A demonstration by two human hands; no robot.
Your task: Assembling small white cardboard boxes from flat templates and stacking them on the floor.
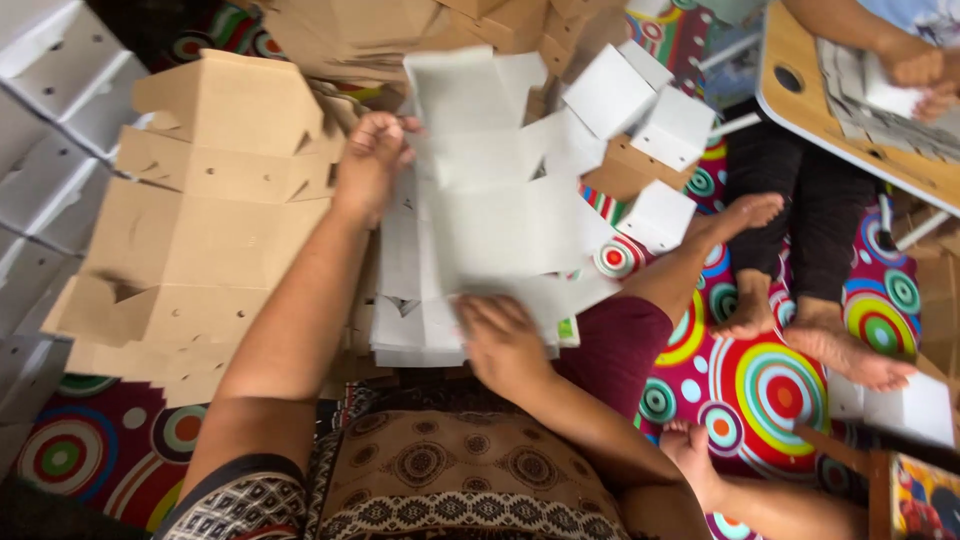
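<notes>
My left hand (372, 160) grips the far left edge of a flat white cardboard box blank (490, 215) lying on top of a stack of white blanks (405, 340). My right hand (503, 340) presses on the near edge of the same sheet, fingers curled over it. The sheet is unfolded, with flaps sticking out toward the top. Left of the stack sits a pile of flat brown cardboard blanks (200, 230).
Folded white boxes (640, 100) lie beyond the stack, more white boxes (50, 120) at far left. Another person sits at right, bare feet (800, 330) on a colourful circle-patterned mat (760, 390), hands at a wooden table (810, 90). My leg (690, 260) stretches right.
</notes>
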